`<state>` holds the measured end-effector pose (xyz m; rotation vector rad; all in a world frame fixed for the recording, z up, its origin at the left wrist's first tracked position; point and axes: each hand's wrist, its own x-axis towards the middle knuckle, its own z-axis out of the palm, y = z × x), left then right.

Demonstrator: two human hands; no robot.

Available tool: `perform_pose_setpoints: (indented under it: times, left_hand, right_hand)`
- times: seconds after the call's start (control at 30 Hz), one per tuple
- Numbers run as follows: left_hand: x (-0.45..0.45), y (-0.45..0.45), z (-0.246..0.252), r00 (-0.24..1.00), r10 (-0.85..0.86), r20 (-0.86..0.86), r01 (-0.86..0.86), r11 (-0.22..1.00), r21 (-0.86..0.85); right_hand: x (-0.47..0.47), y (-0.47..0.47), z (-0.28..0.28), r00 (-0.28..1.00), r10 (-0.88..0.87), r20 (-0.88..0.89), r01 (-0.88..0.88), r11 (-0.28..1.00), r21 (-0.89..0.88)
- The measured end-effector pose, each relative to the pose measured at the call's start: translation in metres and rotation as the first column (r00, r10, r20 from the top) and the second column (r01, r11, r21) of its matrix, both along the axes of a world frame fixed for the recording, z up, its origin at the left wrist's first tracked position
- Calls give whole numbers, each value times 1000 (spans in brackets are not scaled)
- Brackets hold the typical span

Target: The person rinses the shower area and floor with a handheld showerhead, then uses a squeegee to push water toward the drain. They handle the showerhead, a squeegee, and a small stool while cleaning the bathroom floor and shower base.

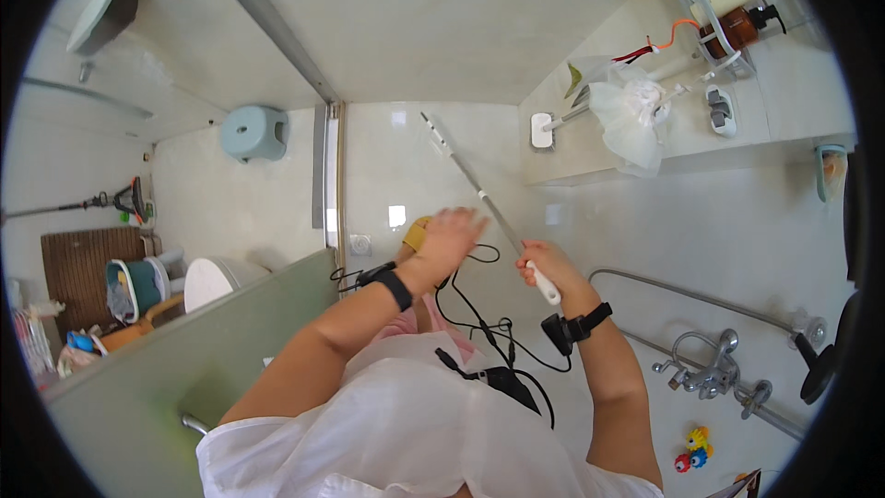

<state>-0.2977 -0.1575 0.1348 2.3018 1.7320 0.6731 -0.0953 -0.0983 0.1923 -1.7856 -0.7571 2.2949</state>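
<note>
My right hand (550, 268) is closed round the lower end of a long metal pole (477, 187), just above its white plastic end grip. The pole slants away over the pale tiled floor, and its far end lies near the wall. My left hand (449, 235) hovers left of the pole with fingers apart, slightly blurred, holding nothing. Both wrists wear black straps with small devices, and black cables (494, 332) hang between them. A yellow slipper (416, 234) shows beyond my left hand. A white-headed scrub brush (543, 132) leans by the ledge at the right.
A glass partition (207, 339) stands at left; beyond it are a toilet (214, 283) and a blue stool (254, 133). At right, a plastic bag (632, 117) hangs by the ledge, under a bottle rack (719, 21). A chrome shower mixer (712, 366) is near my right arm.
</note>
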Motion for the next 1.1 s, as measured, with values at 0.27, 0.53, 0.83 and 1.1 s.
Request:
perform_pose_setpoints:
  times: [0.27,0.53,0.83,1.1]
  left_hand:
    - [-101,-139,-38,904,358,-231,-423,679,-601]
    - [-120,-205,-64,801,576,-166,-484,458,-745]
    - [-141,-217,-79,708,702,-80,-504,422,-753]
    - [-155,-235,-75,578,788,-213,-567,200,-799]
  right_hand:
    - [4,58,-66,939,164,301,-240,942,234]
    - [-32,61,-121,883,303,358,-381,908,172]
    - [-19,31,-44,766,511,390,-574,817,58]
    - [-129,62,42,758,626,184,-650,747,140]
